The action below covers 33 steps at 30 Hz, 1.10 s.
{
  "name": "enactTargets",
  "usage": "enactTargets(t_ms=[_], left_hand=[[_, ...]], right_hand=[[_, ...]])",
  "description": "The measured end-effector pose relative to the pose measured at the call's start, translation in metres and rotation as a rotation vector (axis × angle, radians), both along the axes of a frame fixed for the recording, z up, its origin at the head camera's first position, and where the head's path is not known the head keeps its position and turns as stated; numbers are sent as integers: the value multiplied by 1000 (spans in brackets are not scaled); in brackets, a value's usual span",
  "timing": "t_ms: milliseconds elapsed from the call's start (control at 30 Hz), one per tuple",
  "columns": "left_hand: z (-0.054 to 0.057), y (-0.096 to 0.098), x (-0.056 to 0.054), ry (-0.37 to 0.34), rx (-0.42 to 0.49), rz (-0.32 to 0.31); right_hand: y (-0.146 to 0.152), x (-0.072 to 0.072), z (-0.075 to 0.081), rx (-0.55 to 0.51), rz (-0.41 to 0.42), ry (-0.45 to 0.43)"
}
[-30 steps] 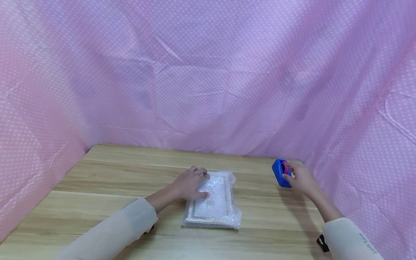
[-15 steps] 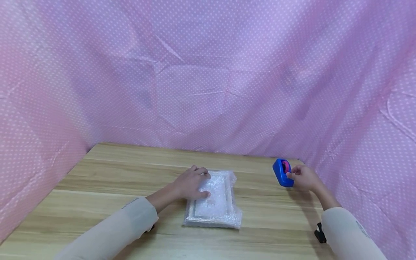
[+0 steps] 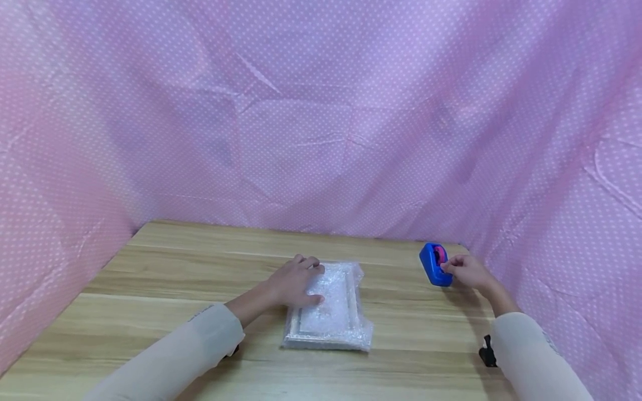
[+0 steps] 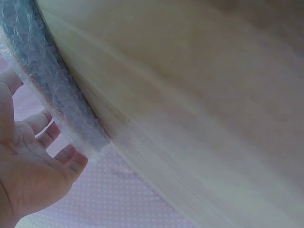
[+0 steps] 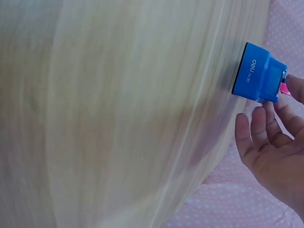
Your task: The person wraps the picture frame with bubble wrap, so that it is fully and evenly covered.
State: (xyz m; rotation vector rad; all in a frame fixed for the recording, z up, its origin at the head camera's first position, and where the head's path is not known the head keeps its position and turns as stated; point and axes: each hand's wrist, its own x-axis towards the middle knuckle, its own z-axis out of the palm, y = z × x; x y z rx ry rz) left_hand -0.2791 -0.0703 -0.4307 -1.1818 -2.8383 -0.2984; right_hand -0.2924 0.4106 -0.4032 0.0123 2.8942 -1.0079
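Note:
A flat rectangular frame wrapped in bubble wrap (image 3: 331,320) lies on the wooden table. My left hand (image 3: 297,283) rests on its left side, fingers spread and slightly bent over it; the left wrist view shows the hand (image 4: 35,156) along the wrapped edge. Toward the back right stands a blue tape dispenser (image 3: 433,267) with a pink core (image 3: 440,254). My right hand (image 3: 468,271) is at the dispenser's cutter end, thumb and index finger pinching at the tape there. In the right wrist view the other fingers (image 5: 259,126) hang beside the blue body (image 5: 256,73).
The wooden table (image 3: 200,262) reaches back to a pink polka-dot curtain (image 3: 311,139), which also hangs at both sides. The dispenser stands near the table's right back corner. A black strap piece (image 3: 487,352) shows by the right sleeve (image 3: 526,351).
My right hand has moved from over the dispenser's roll to its cutter end, thumb and finger now closed together. The left hand and the wrapped frame have stayed still.

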Motion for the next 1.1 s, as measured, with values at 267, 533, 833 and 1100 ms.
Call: enactTargets(t_ms=[267, 533, 833, 1100], left_hand=[[1, 0, 2, -27, 12, 2], [1, 1, 3, -32, 20, -6], [-2, 0, 1, -25, 21, -2], [0, 0, 1, -13, 13, 7]], right_hand=[[0, -2, -3, -212, -107, -139], [-2, -5, 3, -464, -212, -266], [-3, -3, 5, -744, -246, -370], [-2, -4, 0, -847, -244, -364]])
